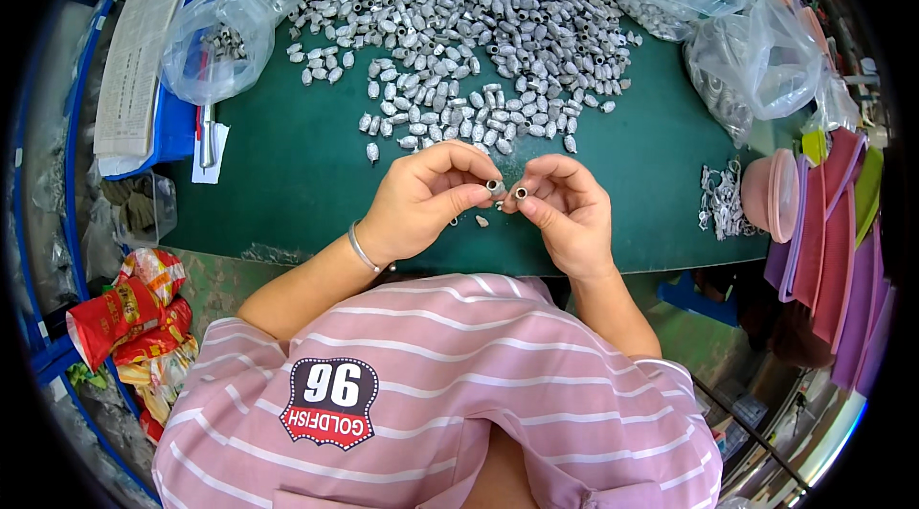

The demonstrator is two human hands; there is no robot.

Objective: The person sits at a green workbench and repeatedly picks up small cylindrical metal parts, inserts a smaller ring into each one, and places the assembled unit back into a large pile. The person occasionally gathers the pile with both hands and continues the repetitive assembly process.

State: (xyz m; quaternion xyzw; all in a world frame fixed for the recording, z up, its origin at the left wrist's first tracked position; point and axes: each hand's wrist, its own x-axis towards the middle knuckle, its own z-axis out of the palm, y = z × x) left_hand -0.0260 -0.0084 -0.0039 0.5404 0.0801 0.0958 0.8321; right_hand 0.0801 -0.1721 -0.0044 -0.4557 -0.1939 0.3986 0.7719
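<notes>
Near the front of the green table (278, 193), my left hand (421, 193) pinches a small grey metal barrel-shaped piece (495, 186) between thumb and forefinger, its round hole facing up. Close beside it, my right hand (571, 212) holds a similar small metal piece (521, 193), also showing a round opening. The two pieces are a short gap apart. Just below my fingertips, a few tiny crumbs or chips (481, 221) lie on the table. Beyond my hands spreads a large heap of the same grey metal pieces (450, 21), with several loose ones along its near edge.
At the left stand a clear bag (218, 54) with some pieces and a blue bin (177, 116) bearing papers. Filled clear bags (728, 68) sit at the right. Small metal clasps (723, 201) lie beside a pink tub (771, 193) near the right edge.
</notes>
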